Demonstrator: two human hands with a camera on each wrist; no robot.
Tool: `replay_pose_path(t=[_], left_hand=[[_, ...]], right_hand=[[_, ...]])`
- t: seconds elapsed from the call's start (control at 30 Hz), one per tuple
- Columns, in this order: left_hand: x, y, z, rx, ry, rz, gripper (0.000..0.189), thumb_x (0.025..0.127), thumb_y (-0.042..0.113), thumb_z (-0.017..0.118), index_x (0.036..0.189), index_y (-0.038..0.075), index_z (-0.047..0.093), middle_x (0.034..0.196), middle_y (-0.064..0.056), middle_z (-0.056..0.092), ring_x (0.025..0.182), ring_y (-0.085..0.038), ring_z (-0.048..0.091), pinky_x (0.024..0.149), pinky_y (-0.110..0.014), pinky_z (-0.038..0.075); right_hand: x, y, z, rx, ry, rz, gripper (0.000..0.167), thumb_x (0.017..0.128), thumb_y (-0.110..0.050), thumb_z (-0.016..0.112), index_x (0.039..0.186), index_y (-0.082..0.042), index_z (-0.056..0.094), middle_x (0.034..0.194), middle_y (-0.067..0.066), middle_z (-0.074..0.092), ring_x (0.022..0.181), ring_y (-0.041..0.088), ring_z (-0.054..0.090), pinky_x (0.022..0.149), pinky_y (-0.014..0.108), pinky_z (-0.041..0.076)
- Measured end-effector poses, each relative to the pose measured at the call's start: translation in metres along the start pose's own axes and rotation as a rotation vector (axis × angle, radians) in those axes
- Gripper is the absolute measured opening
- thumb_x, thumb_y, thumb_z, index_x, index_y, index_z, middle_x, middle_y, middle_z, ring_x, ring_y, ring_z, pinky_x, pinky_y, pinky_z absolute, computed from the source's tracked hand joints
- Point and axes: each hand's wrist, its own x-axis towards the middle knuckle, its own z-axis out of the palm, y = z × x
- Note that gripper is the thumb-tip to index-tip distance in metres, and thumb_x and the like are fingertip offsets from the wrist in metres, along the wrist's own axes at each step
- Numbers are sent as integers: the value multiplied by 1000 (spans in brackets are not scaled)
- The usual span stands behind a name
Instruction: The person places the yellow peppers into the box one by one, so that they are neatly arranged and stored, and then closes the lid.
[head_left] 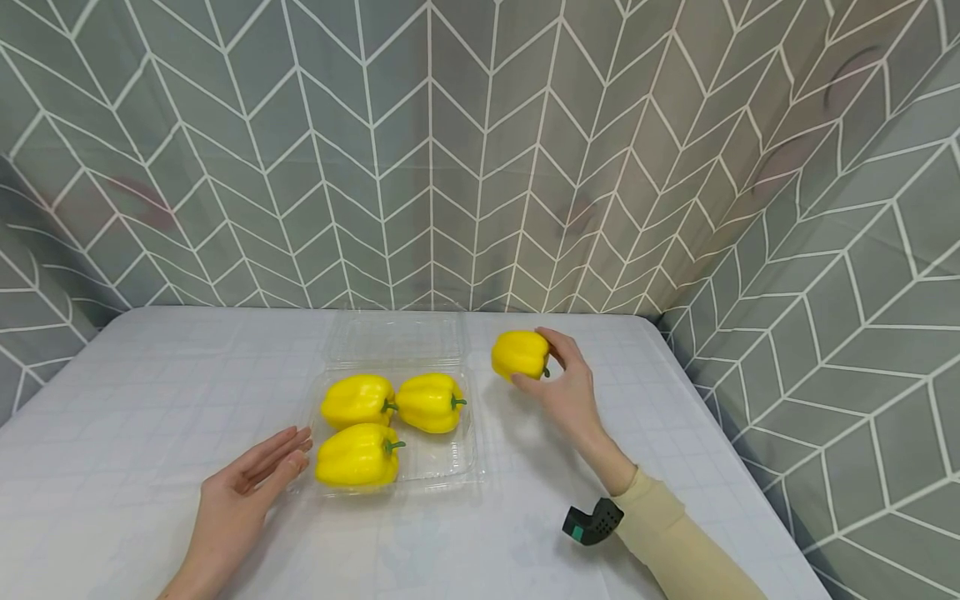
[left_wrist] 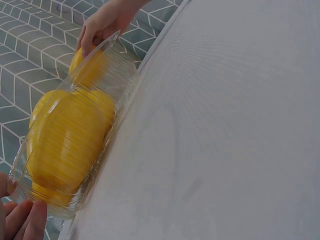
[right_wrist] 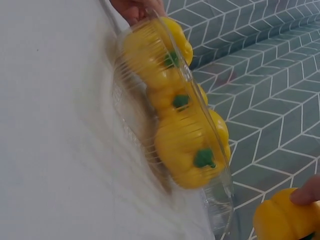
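My right hand (head_left: pixel 566 392) holds a yellow bell pepper (head_left: pixel 519 353) between thumb and fingers, above the table to the right of a clear plastic clamshell box (head_left: pixel 442 460). Inside the box lie three more yellow bell peppers with green stems: one at back left (head_left: pixel 358 401), one at back right (head_left: pixel 429 403) and one at front left (head_left: pixel 356 456). The front right corner of the box holds no pepper. My left hand (head_left: pixel 243 492) is at the left side of the box, its fairly straight fingers (left_wrist: pixel 35 220) right at the rim in the left wrist view.
The box's clear lid (head_left: pixel 397 337) is folded back toward the far table edge. A white cloth covers the table (head_left: pixel 180 375). Grey patterned curtains (head_left: pixel 450 167) stand behind and at the sides. A black device (head_left: pixel 592 522) sits by my right sleeve.
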Motion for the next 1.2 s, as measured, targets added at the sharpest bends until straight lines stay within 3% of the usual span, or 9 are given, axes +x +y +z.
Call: replay_pose_path(t=[0.47,0.7,1.2], left_hand=[[0,0,0,-16,-6,-1,55,100,36,62,145,6,51,133,-2,67,104,5,67,86,-14,58],[0,-1,0,-14,-3,-1,55,100,35,62,145,6,51,133,-2,66,104,5,67,86,-15,58],[1,-1,0,2,0,8,54,100,36,62,144,7,52,133,-4,66,104,6,67,85,-14,58]], right_hand=[[-12,-18,5,26,-62,-41,75,77,-10,86,143,-10,51,142,5,51,137,28,47,121,47,35],[-21,-27,10,34,-131,-89,72,78,-12,86,141,-10,53,142,3,52,134,25,49,121,49,36],[-36,-35,20,79,-240,-113,72,76,-11,88,140,-14,55,142,0,53,131,23,50,118,52,38]])
